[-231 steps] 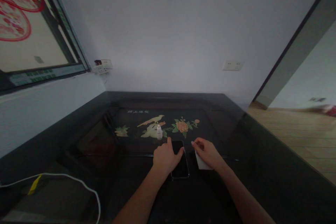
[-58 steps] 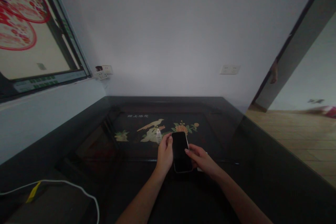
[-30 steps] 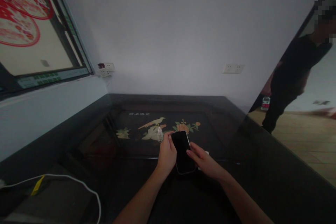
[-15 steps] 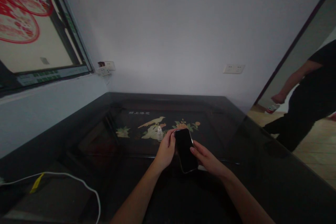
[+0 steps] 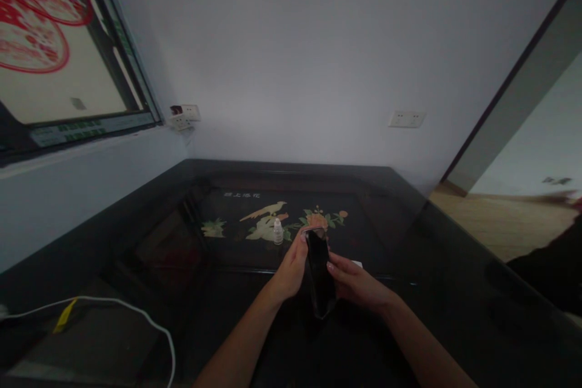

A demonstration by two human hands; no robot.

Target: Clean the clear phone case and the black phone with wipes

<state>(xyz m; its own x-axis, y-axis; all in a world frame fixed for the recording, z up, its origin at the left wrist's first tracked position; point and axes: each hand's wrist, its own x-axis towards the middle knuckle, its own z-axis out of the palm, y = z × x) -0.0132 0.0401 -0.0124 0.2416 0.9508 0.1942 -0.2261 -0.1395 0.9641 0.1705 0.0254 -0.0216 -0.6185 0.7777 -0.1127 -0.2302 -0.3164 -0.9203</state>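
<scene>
A black smartphone point(image 5: 321, 276) is held tilted above the dark table, its dark screen towards me. My left hand point(image 5: 292, 264) is closed on its upper left side, with the fingers partly behind it. My right hand point(image 5: 357, 282) grips the right edge, thumb at the side and the other fingers mostly hidden. Just beyond my left hand a small white-capped clear bottle point(image 5: 278, 232) stands upright on the table. Something flat and white point(image 5: 357, 264) shows in part behind my right hand; I cannot make out what it is.
The glossy black table point(image 5: 291, 168) bears a bird-and-flower picture and meets the wall. A white cable point(image 5: 122, 301) with a yellow tag point(image 5: 65, 316) curves across its left front. Sockets point(image 5: 407, 119) sit on the wall. A person in dark clothes point(image 5: 552, 267) is partly visible at the right edge.
The phone has turned and tilted, so its screen looks narrower, and both hands moved with it. The person on the right, who carried a bottle, has mostly left the view.
</scene>
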